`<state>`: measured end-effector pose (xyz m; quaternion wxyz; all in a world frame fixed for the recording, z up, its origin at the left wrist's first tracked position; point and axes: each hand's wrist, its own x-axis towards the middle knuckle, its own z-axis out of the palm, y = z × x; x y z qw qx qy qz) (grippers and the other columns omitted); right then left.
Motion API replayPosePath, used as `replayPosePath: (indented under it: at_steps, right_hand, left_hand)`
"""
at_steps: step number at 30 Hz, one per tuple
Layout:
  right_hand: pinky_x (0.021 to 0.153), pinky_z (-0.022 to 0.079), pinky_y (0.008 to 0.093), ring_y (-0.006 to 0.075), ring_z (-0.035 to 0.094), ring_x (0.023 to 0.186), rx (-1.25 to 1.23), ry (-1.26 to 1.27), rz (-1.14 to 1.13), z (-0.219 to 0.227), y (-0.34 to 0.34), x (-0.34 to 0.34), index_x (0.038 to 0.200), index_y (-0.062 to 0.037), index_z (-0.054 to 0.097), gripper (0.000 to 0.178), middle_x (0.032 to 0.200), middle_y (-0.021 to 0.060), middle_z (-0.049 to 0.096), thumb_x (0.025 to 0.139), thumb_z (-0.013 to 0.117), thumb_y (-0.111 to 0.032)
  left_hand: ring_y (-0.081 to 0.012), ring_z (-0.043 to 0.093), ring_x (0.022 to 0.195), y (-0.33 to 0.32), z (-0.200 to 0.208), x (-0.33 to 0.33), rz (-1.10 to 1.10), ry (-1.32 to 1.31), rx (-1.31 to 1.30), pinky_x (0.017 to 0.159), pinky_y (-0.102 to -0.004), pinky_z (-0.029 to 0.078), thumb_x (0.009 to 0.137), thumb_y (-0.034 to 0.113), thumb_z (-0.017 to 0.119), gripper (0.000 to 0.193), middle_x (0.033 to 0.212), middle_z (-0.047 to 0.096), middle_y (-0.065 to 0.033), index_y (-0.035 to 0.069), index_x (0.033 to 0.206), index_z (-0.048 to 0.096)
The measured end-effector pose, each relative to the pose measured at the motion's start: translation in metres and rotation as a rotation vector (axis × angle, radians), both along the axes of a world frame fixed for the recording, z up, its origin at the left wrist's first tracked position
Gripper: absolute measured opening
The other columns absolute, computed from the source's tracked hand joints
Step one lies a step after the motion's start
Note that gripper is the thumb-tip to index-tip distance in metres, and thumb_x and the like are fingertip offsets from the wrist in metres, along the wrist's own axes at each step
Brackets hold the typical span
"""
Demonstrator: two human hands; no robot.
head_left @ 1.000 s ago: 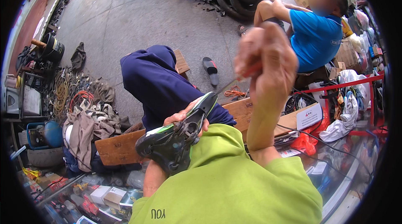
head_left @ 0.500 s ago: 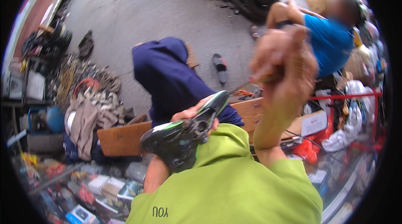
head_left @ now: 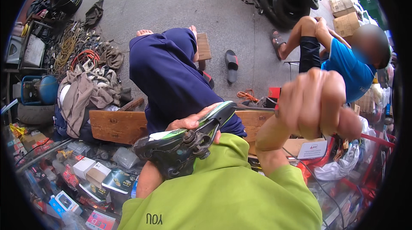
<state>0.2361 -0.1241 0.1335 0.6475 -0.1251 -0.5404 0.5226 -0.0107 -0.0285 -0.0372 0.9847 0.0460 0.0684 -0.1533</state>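
Saddle, centre-frame, clasped by left hand; thin tool, fisted by right hand, could be jerked loose by overpulling!

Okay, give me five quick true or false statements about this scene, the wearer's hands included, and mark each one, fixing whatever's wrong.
1. The left hand holds a black part with green edging. True.
2. The right hand is open and empty. False: it grips a thin-shafted tool.
3. The person in the blue shirt is on the view's left. False: they are on the right.
4. A slide sandal lies on the grey floor. True.
5. The wearer's trousers are white. False: they are dark blue.
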Motion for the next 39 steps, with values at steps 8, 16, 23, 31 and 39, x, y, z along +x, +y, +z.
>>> replayPosePath:
  at_steps: [8, 16, 23, 31, 39]
  right_hand:
    - [0.033, 0.031, 0.0224, 0.0077, 0.033, 0.042, 0.003, -0.12, -1.137, 0.0, -0.01, -0.079, 0.073, -0.0113, 0.042, 0.048, 0.059, 0.0, 0.04, 0.109, 0.04, -0.044]
    - [0.038, 0.033, 0.0253, 0.0118, 0.046, 0.043, 0.087, 0.123, -0.325, -0.006, -0.026, -0.033, 0.066, -0.0032, 0.049, 0.046, 0.059, 0.0053, 0.051, 0.105, 0.058, -0.027]
    - [0.034, 0.025, 0.024, 0.0071, 0.029, 0.043, -0.01, 0.069, -1.307, -0.006, -0.025, -0.086, 0.074, -0.008, 0.047, 0.041, 0.058, -0.0007, 0.033, 0.108, 0.05, -0.031]
    - [0.039, 0.027, 0.0273, 0.0116, 0.043, 0.045, -0.117, -0.071, -0.729, 0.004, -0.027, -0.047, 0.08, -0.0002, 0.056, 0.036, 0.062, 0.0075, 0.055, 0.104, 0.057, -0.027]
    - [0.036, 0.023, 0.0283, 0.0105, 0.037, 0.039, 0.021, 0.093, -0.889, -0.001, -0.043, -0.069, 0.06, -0.0027, 0.046, 0.051, 0.049, 0.0037, 0.043, 0.106, 0.053, -0.025]
  left_hand:
    - [-0.0216, 0.07, 0.077, 0.004, 0.005, 0.0, -0.044, -0.062, -0.054, 0.066, -0.0279, 0.06, 0.087, 0.026, 0.06, 0.09, 0.114, 0.062, -0.0283, 0.008, 0.161, 0.012]
    - [-0.0285, 0.068, 0.083, 0.0, -0.008, 0.0, -0.073, -0.087, 0.002, 0.065, -0.0321, 0.06, 0.087, 0.03, 0.057, 0.086, 0.117, 0.058, -0.0348, 0.006, 0.159, 0.016]
    - [-0.0271, 0.069, 0.087, 0.0, -0.024, 0.005, -0.109, -0.178, 0.041, 0.07, -0.0329, 0.06, 0.09, 0.036, 0.06, 0.085, 0.121, 0.059, -0.0311, 0.002, 0.157, 0.019]
    - [-0.0247, 0.07, 0.089, -0.002, -0.021, 0.004, -0.1, -0.21, 0.008, 0.07, -0.0313, 0.06, 0.095, 0.034, 0.056, 0.084, 0.119, 0.06, -0.028, 0.01, 0.161, 0.01]
    - [-0.0266, 0.069, 0.093, 0.002, -0.03, 0.003, -0.181, -0.177, -0.02, 0.076, -0.0324, 0.059, 0.094, 0.034, 0.055, 0.082, 0.12, 0.06, -0.0302, 0.005, 0.159, 0.015]
